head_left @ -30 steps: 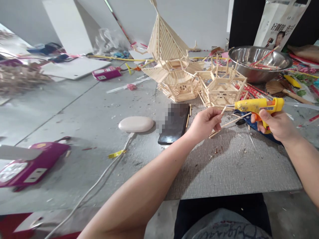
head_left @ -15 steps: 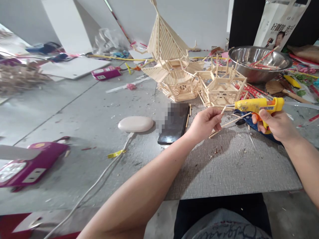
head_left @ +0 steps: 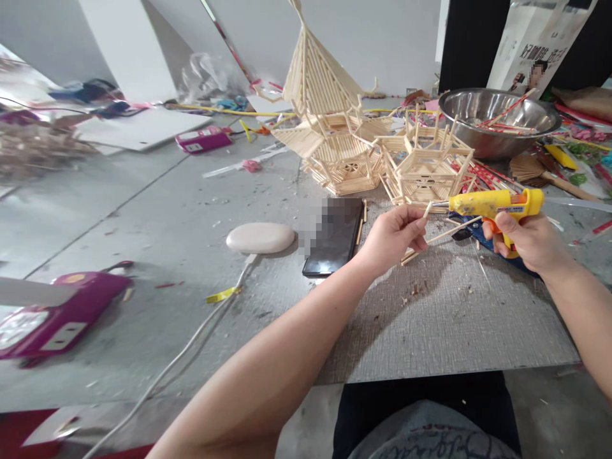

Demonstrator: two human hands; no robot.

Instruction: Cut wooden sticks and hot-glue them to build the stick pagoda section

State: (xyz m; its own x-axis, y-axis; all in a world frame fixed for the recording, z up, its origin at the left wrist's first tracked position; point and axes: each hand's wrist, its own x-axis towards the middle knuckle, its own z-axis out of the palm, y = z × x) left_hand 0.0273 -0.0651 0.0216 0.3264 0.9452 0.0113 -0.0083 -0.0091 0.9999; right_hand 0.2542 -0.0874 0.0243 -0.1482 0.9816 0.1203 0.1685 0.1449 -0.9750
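My left hand (head_left: pixel 396 234) pinches a short wooden stick (head_left: pixel 427 209) between thumb and fingers, its tip pointing up. In my right hand (head_left: pixel 533 239) is a yellow hot glue gun (head_left: pixel 488 203), gripped by its handle, with a finger at the orange trigger. The metal nozzle is at the stick's upper end; whether they touch is hard to tell. A longer thin stick (head_left: pixel 454 231) slants just beyond my left fingers. Behind the hands stands an open framework of sticks (head_left: pixel 425 172), beside a taller stick pagoda (head_left: pixel 329 127) with a pointed roof.
A black phone (head_left: pixel 329 245) lies left of my left hand, beside a white oval device (head_left: pixel 261 238) on a cable. Dark blue pliers (head_left: pixel 488 239) lie under the glue gun. A steel bowl (head_left: pixel 500 140) with red-patterned sticks stands back right. Purple power strips (head_left: pixel 81 306) sit left.
Hardly anything differs. The glue gun has shifted very slightly left, and the short stick in my left hand is a little more upright.
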